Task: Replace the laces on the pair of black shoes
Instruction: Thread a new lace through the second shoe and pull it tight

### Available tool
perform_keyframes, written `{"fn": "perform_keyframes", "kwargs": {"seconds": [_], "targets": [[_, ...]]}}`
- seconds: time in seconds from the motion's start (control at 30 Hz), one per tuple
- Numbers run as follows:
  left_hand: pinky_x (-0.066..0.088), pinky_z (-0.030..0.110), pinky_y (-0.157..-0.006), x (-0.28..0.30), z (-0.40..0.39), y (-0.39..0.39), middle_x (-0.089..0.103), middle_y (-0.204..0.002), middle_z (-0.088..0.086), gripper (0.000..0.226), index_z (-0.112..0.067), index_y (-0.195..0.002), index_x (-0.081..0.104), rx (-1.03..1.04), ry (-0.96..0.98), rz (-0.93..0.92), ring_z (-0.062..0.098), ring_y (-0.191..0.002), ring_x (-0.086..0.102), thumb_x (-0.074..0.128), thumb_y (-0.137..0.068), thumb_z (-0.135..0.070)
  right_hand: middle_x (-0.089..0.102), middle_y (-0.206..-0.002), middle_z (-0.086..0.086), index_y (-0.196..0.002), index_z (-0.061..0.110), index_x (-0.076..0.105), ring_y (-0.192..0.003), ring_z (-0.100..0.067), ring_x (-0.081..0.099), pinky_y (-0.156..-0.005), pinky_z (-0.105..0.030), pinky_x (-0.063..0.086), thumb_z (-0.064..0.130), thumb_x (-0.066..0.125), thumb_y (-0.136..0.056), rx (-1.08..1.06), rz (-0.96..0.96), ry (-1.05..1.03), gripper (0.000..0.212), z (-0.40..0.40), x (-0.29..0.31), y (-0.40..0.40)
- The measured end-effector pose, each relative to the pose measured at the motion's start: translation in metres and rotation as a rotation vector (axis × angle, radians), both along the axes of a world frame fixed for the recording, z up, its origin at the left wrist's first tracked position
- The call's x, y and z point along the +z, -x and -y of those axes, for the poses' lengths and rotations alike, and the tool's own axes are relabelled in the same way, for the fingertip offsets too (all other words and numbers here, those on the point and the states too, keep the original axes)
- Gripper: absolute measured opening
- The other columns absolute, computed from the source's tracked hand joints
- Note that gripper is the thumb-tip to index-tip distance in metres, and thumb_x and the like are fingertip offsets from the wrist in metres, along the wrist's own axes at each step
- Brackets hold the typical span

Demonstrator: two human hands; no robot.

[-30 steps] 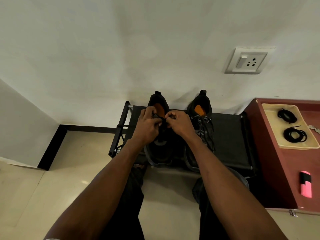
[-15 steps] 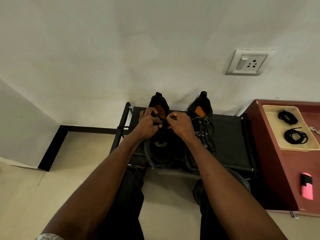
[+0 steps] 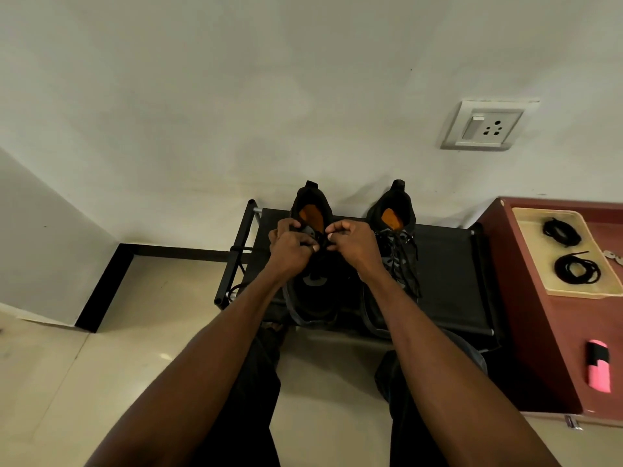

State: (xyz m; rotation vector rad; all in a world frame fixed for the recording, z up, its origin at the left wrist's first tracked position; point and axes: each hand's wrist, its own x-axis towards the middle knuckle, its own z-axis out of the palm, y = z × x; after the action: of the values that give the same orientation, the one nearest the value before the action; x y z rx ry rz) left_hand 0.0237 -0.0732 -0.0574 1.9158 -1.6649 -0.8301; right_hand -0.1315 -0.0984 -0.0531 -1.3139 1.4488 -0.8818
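Note:
Two black shoes with orange insoles stand side by side on a low black rack against the wall. My left hand and my right hand meet over the tongue of the left shoe, each pinching its black lace near the top eyelets. The lace between my fingertips is mostly hidden. The right shoe stands untouched, its dark laces hanging loose down its side. Two coiled black laces lie on a beige tray at the right.
The tray rests on a dark red cabinet, where a pink and black object also lies. A wall socket is above the rack. My knees sit just in front of the rack on a pale tiled floor.
Both hands have stayed on the left shoe's lace, shifting slightly up toward the shoe's opening. The fingertips are a little further apart now.

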Motion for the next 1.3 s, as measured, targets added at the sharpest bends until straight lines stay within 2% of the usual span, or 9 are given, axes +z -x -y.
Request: {"fn": "perform_keyframes", "kwargs": {"seconds": [0.1, 0.3, 0.43, 0.53, 0.7, 0.9, 0.97, 1.13, 1.3], "targets": [[0.023, 0.049, -0.116, -0.004, -0.015, 0.007, 0.021, -0.158, 0.002, 0.020, -0.024, -0.110, 0.076, 0.132, -0.017, -0.024, 0.030, -0.140, 0.017, 0.066, -0.094, -0.032, 0.071, -0.096, -0.007, -0.098, 0.010, 0.072, -0.091, -0.017, 0.071, -0.080, -0.031, 0.061, 0.004, 0.064, -0.094, 0.029, 0.064, -0.023, 0.011, -0.002, -0.002, 0.002], [0.012, 0.058, -0.118, -0.006, -0.033, 0.020, -0.004, -0.168, 0.004, 0.031, -0.026, -0.130, 0.065, 0.053, 0.023, 0.053, 0.034, -0.150, -0.002, 0.049, -0.103, -0.026, 0.066, -0.103, -0.010, -0.120, 0.014, 0.060, -0.098, -0.021, 0.068, -0.089, -0.034, 0.059, -0.005, 0.057, -0.094, 0.017, 0.165, -0.136, 0.032, -0.009, -0.001, 0.003], [0.003, 0.055, -0.120, -0.008, -0.048, 0.025, -0.020, -0.165, 0.007, 0.056, -0.030, -0.158, 0.021, -0.168, -0.073, 0.213, 0.037, -0.151, -0.013, 0.039, -0.105, -0.023, 0.068, -0.111, -0.009, -0.117, 0.011, 0.059, -0.103, -0.019, 0.067, -0.090, -0.032, 0.057, -0.002, 0.063, -0.092, 0.021, 0.140, -0.146, 0.029, -0.013, -0.003, 0.004], [-0.004, 0.053, -0.120, -0.009, -0.048, 0.017, -0.022, -0.164, 0.006, 0.069, -0.036, -0.158, -0.006, -0.228, -0.119, 0.245, 0.035, -0.151, -0.012, 0.040, -0.105, -0.037, 0.070, -0.103, -0.006, -0.106, 0.011, 0.067, -0.098, -0.018, 0.066, -0.081, -0.027, 0.054, 0.006, 0.068, -0.091, 0.069, -0.027, -0.077, 0.015, -0.018, -0.005, 0.003], [0.004, 0.048, -0.120, -0.001, -0.036, -0.005, 0.003, -0.165, 0.010, 0.077, -0.050, -0.154, 0.005, -0.269, 0.029, 0.404, 0.035, -0.148, 0.014, 0.055, -0.097, -0.050, 0.059, -0.094, -0.009, -0.091, 0.013, 0.059, -0.074, -0.015, 0.056, -0.050, -0.009, 0.038, 0.011, 0.061, -0.096, 0.174, -0.311, 0.075, 0.006, -0.025, -0.005, -0.005], [0.019, 0.053, -0.120, -0.001, -0.023, -0.015, 0.003, -0.165, 0.006, 0.078, -0.040, -0.157, 0.019, -0.334, 0.008, 0.453, 0.033, -0.148, 0.015, 0.061, -0.092, -0.052, 0.062, -0.101, -0.007, -0.106, 0.011, 0.060, -0.074, -0.011, 0.065, -0.056, -0.014, 0.052, 0.017, 0.052, -0.103, 0.261, -0.220, 0.039, 0.010, -0.030, 0.003, -0.011], [0.021, 0.053, -0.120, -0.005, -0.024, -0.013, 0.005, -0.165, 0.005, 0.078, -0.040, -0.156, 0.022, -0.322, 0.037, 0.455, 0.032, -0.148, 0.016, 0.063, -0.091, -0.052, 0.063, -0.096, -0.007, -0.100, 0.011, 0.059, -0.070, -0.013, 0.066, -0.049, -0.013, 0.048, 0.017, 0.049, -0.104, 0.215, -0.214, -0.026, 0.012, -0.028, 0.005, -0.012], [0.021, 0.052, -0.118, -0.007, -0.023, -0.014, 0.009, -0.163, 0.003, 0.081, -0.041, -0.154, 0.027, -0.263, 0.055, 0.418, 0.031, -0.147, 0.019, 0.068, -0.086, -0.054, 0.064, -0.077, -0.017, -0.082, 0.002, 0.055, -0.058, -0.024, 0.060, -0.056, -0.036, 0.054, 0.009, 0.045, -0.104, -0.015, 0.250, -0.264, 0.026, -0.033, 0.025, -0.013], [0.017, 0.052, -0.119, -0.009, -0.025, -0.015, 0.009, -0.164, 0.002, 0.084, -0.046, -0.153, 0.026, -0.243, 0.054, 0.351, 0.031, -0.148, 0.016, 0.069, -0.082, -0.062, 0.069, -0.087, -0.021, -0.090, -0.003, 0.057, -0.083, -0.033, 0.072, -0.073, -0.033, 0.059, -0.003, 0.046, -0.100, -0.138, 0.650, -0.040, 0.015, -0.026, 0.076, 0.005]]}}
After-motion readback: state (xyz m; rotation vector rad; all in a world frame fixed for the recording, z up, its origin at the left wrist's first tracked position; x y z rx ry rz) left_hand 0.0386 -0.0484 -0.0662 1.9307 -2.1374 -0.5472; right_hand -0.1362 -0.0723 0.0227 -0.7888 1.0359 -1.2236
